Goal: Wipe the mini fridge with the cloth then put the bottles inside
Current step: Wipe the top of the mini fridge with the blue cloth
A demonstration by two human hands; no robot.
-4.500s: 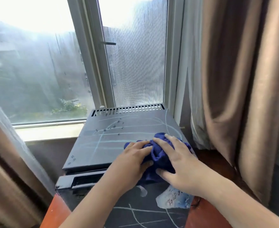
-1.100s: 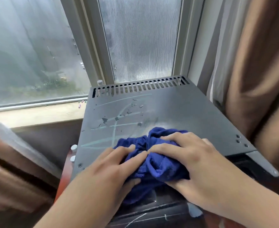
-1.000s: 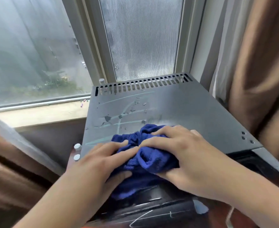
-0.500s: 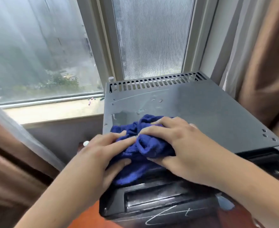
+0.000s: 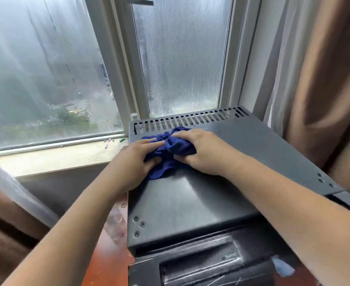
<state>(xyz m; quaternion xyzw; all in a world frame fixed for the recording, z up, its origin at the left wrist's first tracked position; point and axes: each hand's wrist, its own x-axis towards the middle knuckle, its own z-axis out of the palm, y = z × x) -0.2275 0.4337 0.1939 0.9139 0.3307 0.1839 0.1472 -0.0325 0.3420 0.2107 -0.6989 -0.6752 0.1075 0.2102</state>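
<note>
Both hands are down on the flat grey top of the mini fridge (image 5: 221,195), in the middle of the frame, with a bunched dark blue cloth (image 5: 171,150) pressed between them. The left hand (image 5: 135,162) lies over the cloth's left side, its fingers (image 5: 149,142) stretched forward along the fabric and its thumb tucked against the lower folds. The right hand (image 5: 203,150) covers the right side, its fingers curled over the top of the bundle and clenched on it. The cloth sits toward the back left of the fridge top, just short of the row of vent slots (image 5: 190,120) that runs along the rear edge. A tail of the cloth spills toward the lower part of the frame from under the hands.

The fridge's dark front (image 5: 211,267) fills the bottom centre, marked with pale scratches. A reddish-brown tabletop (image 5: 106,263) shows to its lower left. Behind the fridge a window (image 5: 46,69) takes up the upper left and centre, its glass hazy. A few small coloured bits lie on the pale sill (image 5: 56,157) at centre left. A brown curtain (image 5: 324,79) hangs down the right side of the frame.
</note>
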